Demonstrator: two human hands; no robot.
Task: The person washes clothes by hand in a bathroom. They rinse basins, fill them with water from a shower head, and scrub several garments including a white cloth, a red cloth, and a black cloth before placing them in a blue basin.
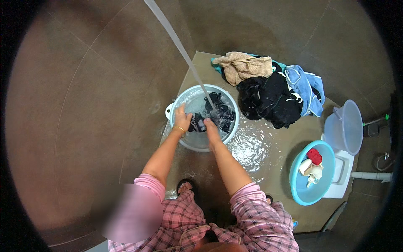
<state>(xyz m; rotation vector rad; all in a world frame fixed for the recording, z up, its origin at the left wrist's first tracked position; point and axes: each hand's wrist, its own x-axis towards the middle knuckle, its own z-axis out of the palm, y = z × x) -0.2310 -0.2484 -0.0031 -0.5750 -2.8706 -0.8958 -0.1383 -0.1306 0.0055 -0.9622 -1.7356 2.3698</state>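
Both my hands reach into a round, pale blue plastic basin [234,132] on the tiled floor. Dark wet cloth [225,110] floats in its water. My left hand [182,118], with a bangle at the wrist, is on the left side over the water, fingers spread beside the cloth's edge. My right hand [212,129] is blurred and touches or nears the cloth's lower edge; its grip is unclear. A stream of water [185,56] falls from above onto the cloth, and the surface is splashing.
Beyond the basin at right lies a heap of black clothes [274,100], a beige cloth [245,66] and a blue cloth [305,88]. A turquoise tub [294,186] holds red and cream cloths. Behind it are a translucent bucket [333,129] and a white squat toilet [341,189]. Water wets the floor [252,148].
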